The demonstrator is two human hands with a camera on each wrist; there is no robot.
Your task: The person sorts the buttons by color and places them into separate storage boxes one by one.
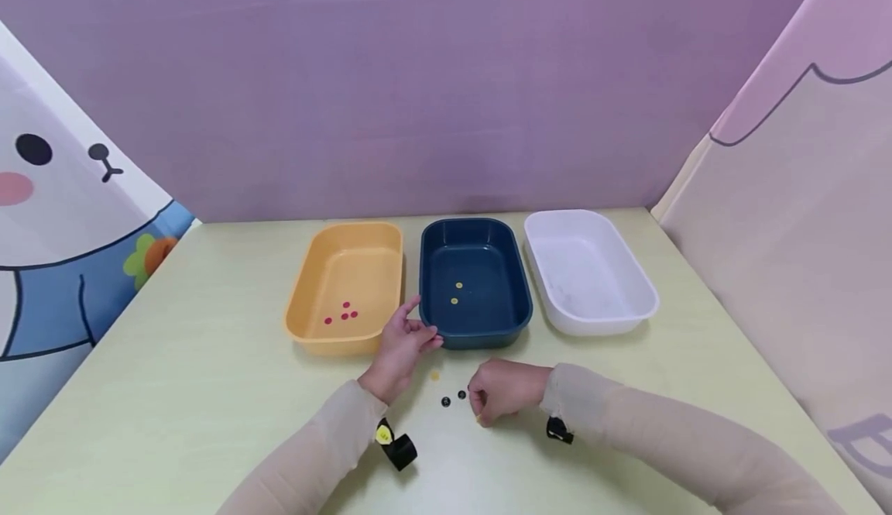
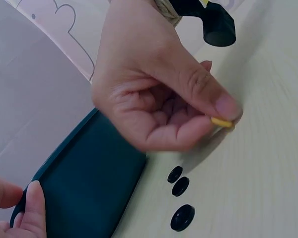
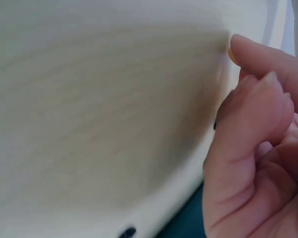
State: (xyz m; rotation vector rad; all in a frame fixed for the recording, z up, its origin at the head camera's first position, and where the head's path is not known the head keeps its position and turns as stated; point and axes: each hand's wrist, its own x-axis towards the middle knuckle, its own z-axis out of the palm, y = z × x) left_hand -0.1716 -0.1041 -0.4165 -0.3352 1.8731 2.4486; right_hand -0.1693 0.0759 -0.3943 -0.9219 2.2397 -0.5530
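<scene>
My right hand [image 1: 507, 391] pinches a small yellow button [image 2: 221, 122] between thumb and forefinger, low over the table. Its other fingers curl in toward the palm. With thumb and fingers, my left hand [image 1: 400, 347] holds the near left corner of the dark blue tray [image 1: 481, 340], at the rim. Two yellow buttons lie inside this tray. Beside the right hand are black buttons [image 1: 446, 402]; the left wrist view shows three black buttons [image 2: 182, 217] in a row. Another yellow button [image 1: 435, 375] lies on the table between the hands.
Left of the blue tray stands an orange-yellow tray [image 1: 362, 267] with several red buttons [image 1: 344, 316] in it. A white tray [image 1: 592, 267] stands to the right. Behind the pale table [image 1: 174, 391] rises a purple cloth wall [image 1: 446, 89], with printed cloth on both sides.
</scene>
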